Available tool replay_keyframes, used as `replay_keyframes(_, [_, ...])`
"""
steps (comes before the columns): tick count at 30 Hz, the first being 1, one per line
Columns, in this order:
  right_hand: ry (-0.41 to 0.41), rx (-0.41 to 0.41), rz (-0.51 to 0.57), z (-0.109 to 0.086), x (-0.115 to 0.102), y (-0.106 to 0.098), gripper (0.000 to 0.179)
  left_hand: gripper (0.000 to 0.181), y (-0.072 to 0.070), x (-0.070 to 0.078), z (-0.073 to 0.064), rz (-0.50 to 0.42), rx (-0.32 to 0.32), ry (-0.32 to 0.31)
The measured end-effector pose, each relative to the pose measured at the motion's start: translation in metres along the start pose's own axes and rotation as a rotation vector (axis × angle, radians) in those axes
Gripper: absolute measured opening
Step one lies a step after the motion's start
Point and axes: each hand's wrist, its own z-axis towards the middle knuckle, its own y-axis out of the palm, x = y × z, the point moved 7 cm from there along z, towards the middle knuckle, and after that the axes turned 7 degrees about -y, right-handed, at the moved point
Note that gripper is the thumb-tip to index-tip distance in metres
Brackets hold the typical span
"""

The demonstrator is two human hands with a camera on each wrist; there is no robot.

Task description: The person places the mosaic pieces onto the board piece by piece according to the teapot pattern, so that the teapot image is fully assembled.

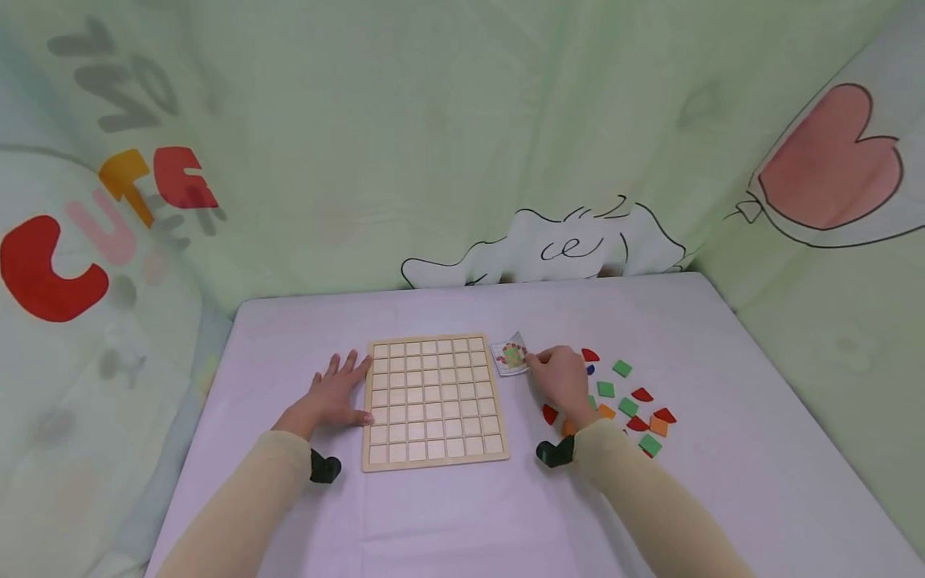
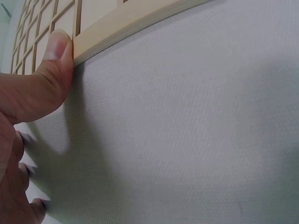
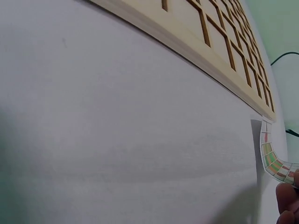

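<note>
A wooden grid board (image 1: 433,401) with rows of square cells lies flat on the table. My left hand (image 1: 334,397) rests at its left edge, fingers spread; in the left wrist view the thumb (image 2: 58,51) touches the board's frame. Beside the board's upper right corner is a small pattern card (image 1: 510,356) printed with a coloured picture on a grid. My right hand (image 1: 562,379) pinches the card's right edge. In the right wrist view the card (image 3: 275,161) bends upward, and only some fingertips (image 3: 287,205) show.
Right of the right hand lie scattered flat pieces: green squares (image 1: 621,368), orange squares (image 1: 658,425) and red quarter-round pieces (image 1: 641,395). Some are partly hidden by the right hand and sleeve. A pale cloth covers the table (image 1: 433,522), with printed curtains (image 1: 361,160) behind it.
</note>
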Motion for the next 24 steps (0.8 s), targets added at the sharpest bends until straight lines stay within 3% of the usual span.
replay_keyframes(17, [0.014, -0.024, -0.052, -0.012, -0.004, 0.004, 0.042, 0.109, -0.001, 0.001, -0.001, 0.0, 0.013, -0.01])
replay_keyframes(24, [0.014, -0.008, -0.038, -0.008, -0.001, -0.011, 0.043, 0.108, -0.002, 0.002, -0.004, 0.005, 0.004, -0.006])
